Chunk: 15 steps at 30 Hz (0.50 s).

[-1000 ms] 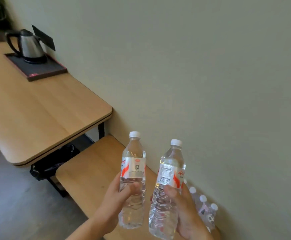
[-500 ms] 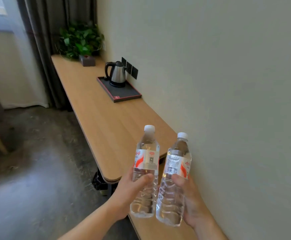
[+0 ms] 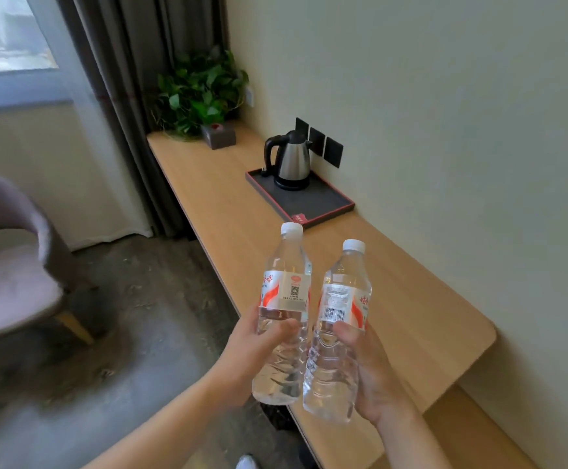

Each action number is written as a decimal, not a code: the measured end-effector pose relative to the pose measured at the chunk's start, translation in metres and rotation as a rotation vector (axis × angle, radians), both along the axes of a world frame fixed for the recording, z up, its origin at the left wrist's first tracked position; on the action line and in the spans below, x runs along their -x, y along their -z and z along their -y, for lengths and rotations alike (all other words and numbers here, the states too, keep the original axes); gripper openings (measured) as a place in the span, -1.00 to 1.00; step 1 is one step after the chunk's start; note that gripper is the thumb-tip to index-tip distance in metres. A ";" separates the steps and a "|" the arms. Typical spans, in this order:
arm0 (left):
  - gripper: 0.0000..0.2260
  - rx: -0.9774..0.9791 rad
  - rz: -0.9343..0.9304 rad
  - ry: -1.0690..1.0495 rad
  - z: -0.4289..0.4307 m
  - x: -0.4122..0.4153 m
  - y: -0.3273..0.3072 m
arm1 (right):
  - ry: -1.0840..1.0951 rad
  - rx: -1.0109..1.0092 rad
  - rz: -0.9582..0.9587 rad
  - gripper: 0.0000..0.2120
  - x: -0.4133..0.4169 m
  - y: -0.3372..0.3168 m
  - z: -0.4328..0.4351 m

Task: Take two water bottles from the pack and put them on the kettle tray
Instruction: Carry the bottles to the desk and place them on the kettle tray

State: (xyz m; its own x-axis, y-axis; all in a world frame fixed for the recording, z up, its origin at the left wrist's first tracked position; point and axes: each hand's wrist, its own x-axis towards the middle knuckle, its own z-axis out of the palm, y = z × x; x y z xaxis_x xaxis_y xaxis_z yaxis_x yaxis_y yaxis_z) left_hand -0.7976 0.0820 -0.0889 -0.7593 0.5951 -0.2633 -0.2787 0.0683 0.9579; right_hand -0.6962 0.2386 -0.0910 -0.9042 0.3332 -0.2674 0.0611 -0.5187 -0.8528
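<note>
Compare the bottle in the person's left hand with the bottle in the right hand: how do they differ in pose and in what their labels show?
The left-hand bottle stands nearly upright; the right-hand bottle tilts to the right. The left-hand bottle's label shows a QR code; the right-hand bottle's shows a barcode. The left-hand bottle's cap sits higher in the picture. Both are clear, white-capped, red-and-white labelled, and held low on the body by the left hand and right hand.

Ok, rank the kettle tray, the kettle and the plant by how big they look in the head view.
1. Kettle tray, widest in frame.
2. Plant, nearly as wide; it stands farthest, so true size is unsure.
3. Kettle, clearly smallest.
</note>
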 end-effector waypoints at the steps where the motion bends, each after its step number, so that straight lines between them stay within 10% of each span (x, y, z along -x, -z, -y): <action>1: -0.46 0.010 -0.001 0.002 0.002 0.023 -0.003 | 0.009 0.003 -0.003 -0.40 0.023 0.000 0.002; 15: -0.44 0.024 0.016 0.145 0.025 0.287 -0.008 | 0.104 -0.106 0.031 -0.51 0.274 -0.007 0.037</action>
State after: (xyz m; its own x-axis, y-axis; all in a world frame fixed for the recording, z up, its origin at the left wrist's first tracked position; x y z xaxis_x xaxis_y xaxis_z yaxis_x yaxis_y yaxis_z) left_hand -1.0842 0.0567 -0.0813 -0.6613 0.6919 -0.2898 -0.2793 0.1314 0.9512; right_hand -0.9700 0.2020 -0.0842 -0.8551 0.4527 -0.2529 0.0386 -0.4307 -0.9017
